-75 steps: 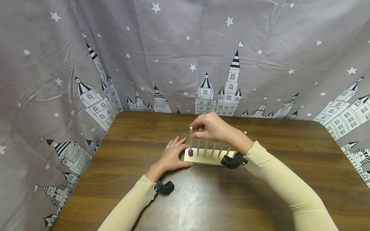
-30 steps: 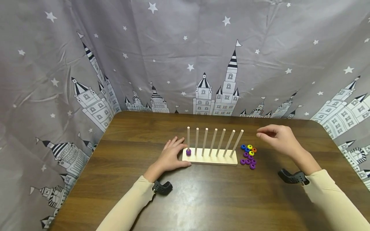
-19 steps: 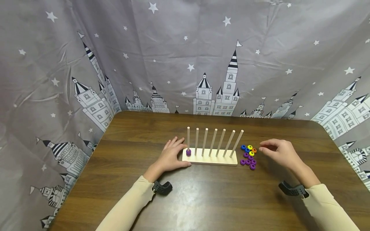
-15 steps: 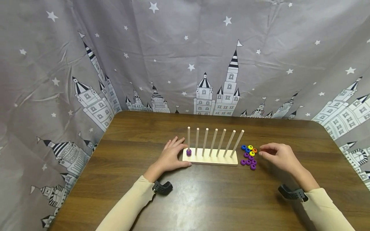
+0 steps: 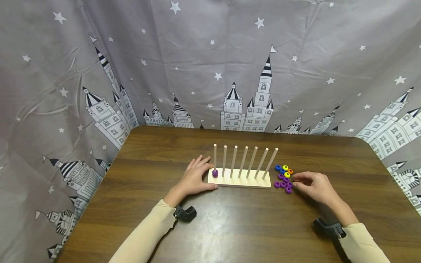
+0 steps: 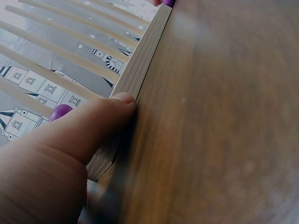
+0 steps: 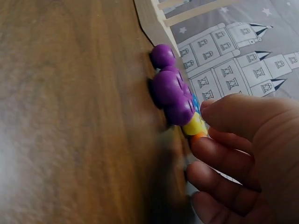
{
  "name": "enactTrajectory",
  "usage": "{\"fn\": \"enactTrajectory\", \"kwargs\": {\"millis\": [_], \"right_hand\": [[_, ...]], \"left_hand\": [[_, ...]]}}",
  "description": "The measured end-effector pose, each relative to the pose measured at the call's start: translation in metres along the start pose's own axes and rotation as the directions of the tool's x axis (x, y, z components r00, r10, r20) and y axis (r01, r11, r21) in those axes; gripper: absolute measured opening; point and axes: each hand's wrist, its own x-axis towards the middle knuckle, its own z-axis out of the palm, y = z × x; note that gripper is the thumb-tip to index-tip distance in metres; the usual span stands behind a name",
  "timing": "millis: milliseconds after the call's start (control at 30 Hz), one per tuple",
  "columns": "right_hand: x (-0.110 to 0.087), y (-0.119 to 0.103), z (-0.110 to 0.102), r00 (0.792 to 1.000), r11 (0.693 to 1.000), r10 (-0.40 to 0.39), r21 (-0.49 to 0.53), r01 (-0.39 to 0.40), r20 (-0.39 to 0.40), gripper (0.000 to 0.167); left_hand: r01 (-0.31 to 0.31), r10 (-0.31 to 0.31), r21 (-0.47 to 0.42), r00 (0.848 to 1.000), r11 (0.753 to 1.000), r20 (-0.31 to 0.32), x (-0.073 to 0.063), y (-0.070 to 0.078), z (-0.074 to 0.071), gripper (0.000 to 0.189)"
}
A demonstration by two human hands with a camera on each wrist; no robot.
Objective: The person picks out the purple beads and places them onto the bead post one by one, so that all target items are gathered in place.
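Note:
A pale wooden peg board point(image 5: 239, 182) with several upright pegs stands on the table. Purple beads point(image 5: 215, 173) sit at the foot of its leftmost peg. My left hand point(image 5: 194, 178) rests at the board's left end with fingers spread straight; in the left wrist view its thumb point(image 6: 93, 123) presses the front edge. Beside the board's right end lies a cluster of purple beads point(image 5: 283, 185), with blue point(image 5: 277, 167), yellow point(image 5: 285, 168) and orange beads point(image 5: 290, 171) behind. My right hand point(image 5: 314, 185) is just right of the cluster, thumb and fingers parted, fingertips right at the nearest purple beads point(image 7: 180, 111).
The brown wooden table point(image 5: 230, 226) extends around the board and beads. Behind it hangs a grey curtain point(image 5: 197, 54) printed with castles and stars. A black wrist camera point(image 5: 329, 228) is strapped to the right wrist, another wrist camera point(image 5: 185, 213) to the left.
My right hand has gone from the top of the leftmost peg over to the right, then down and slightly left to the bead cluster. The left hand has stayed at the board.

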Motion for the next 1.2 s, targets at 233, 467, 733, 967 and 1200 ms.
{"fn": "enactTrajectory", "kwargs": {"millis": [233,467,733,967,1200], "right_hand": [[-0.001,0.001,0.006,1.000,1.000,-0.016,-0.002,0.016,-0.004,0.018],[0.000,0.001,0.010,0.998,0.997,-0.063,-0.053,0.062,-0.023,0.021],[0.000,0.000,0.016,0.991,0.991,-0.112,-0.077,0.106,-0.078,0.022],[-0.001,-0.001,0.021,0.983,0.986,-0.143,-0.101,0.132,-0.112,0.022],[-0.004,-0.001,0.024,0.978,0.984,-0.158,-0.100,0.145,-0.134,0.021]], "left_hand": [[0.001,-0.001,-0.004,1.000,1.000,-0.001,0.000,0.000,0.000,0.068],[-0.002,0.002,-0.003,1.000,1.000,-0.002,0.000,0.000,0.000,0.070],[-0.002,0.002,-0.006,1.000,1.000,-0.003,0.001,-0.002,0.002,0.069],[-0.002,0.002,-0.012,1.000,1.000,-0.005,0.001,-0.001,0.002,0.068],[0.005,-0.005,-0.003,1.000,1.000,0.001,0.001,-0.002,0.002,0.069]]}}
